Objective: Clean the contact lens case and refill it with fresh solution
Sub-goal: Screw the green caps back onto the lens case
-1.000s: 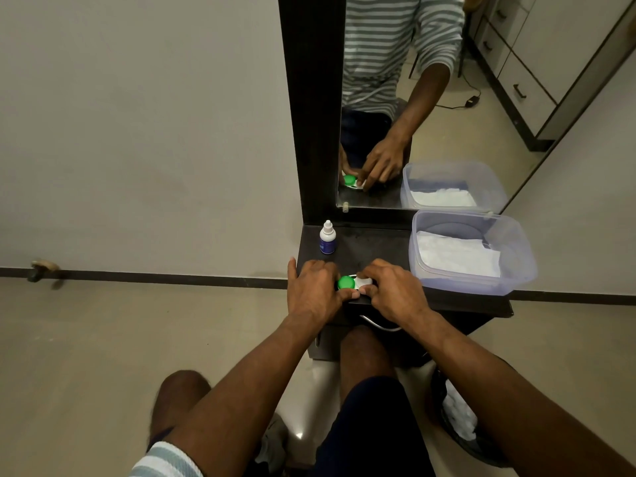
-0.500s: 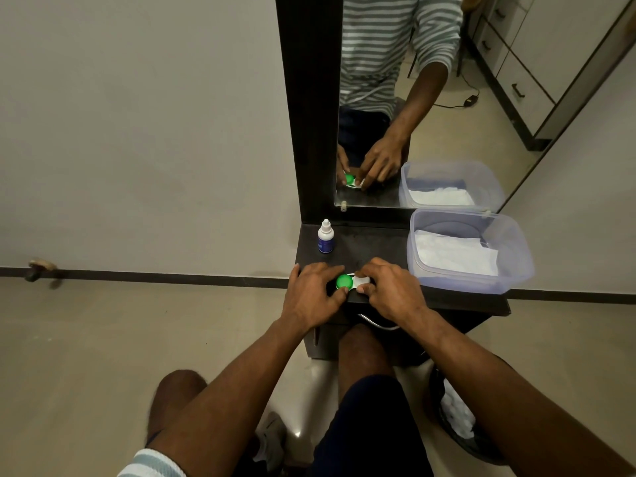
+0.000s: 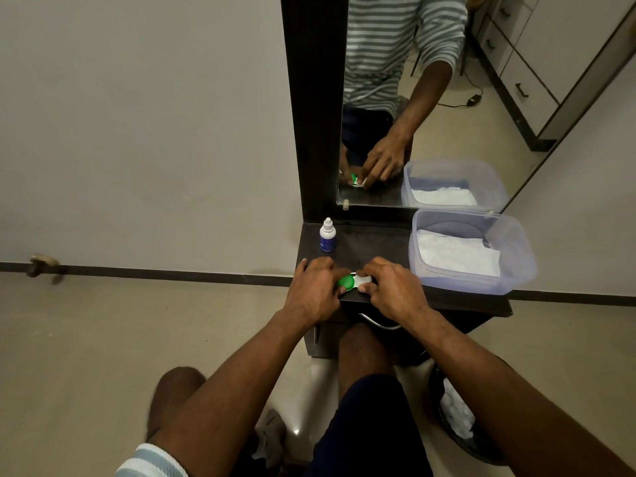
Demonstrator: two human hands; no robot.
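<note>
A white contact lens case (image 3: 361, 281) with a green cap (image 3: 346, 281) on its left well lies near the front edge of a dark shelf (image 3: 371, 244). My left hand (image 3: 315, 287) pinches the green cap with thumb and fingers. My right hand (image 3: 392, 287) grips the white right end of the case, its thumb on the near side. A small white bottle of solution (image 3: 327, 235) with a blue label stands upright at the shelf's back left, apart from both hands.
A clear plastic tub (image 3: 516, 251) with white tissues inside sits on the shelf's right end. A mirror (image 3: 430, 98) in a dark frame rises behind the shelf. A dark bin (image 3: 461, 428) holding white waste stands on the floor at my right. My knees are under the shelf.
Both hands stay on the case. My left fingers have shifted a little round the green cap, and more of the white right part shows now.
</note>
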